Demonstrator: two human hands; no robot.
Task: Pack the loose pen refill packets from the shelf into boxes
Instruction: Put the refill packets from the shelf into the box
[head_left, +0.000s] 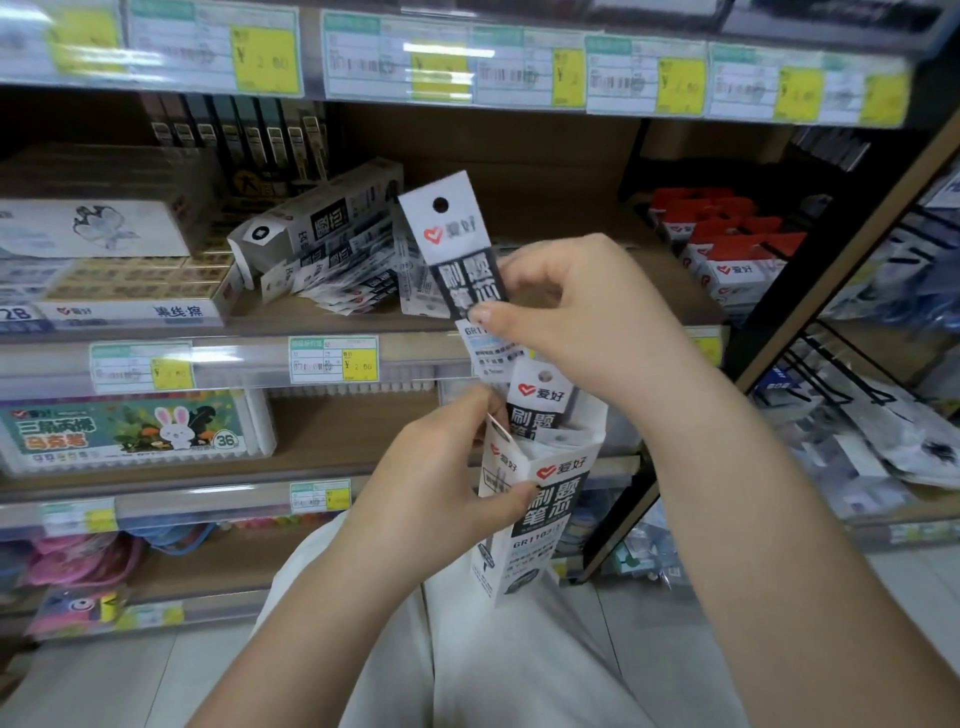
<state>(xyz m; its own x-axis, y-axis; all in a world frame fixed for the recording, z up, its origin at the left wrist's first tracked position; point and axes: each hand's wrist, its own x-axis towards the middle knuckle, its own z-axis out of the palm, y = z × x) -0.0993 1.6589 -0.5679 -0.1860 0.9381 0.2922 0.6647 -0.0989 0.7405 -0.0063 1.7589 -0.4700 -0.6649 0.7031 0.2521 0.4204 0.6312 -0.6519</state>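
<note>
My right hand (576, 317) pinches a white-and-black pen refill packet (452, 244) upright, its lower end just above the mouth of a box. My left hand (447, 478) grips that open white-and-black box (540, 509) from the left side, thumb on its front. Another packet (540, 395) sticks up out of the box. A pile of loose refill packets (358, 286) lies on the wooden shelf (561, 218) behind, beside a second box (322, 218) lying on its side.
Flat stationery boxes (119, 270) fill the shelf's left. Red-topped packets (727, 244) stand at the right. A marker set (130, 431) sits on the shelf below. A black wire rack (852, 384) with packets stands to the right. My light trousers (519, 649) fill the bottom.
</note>
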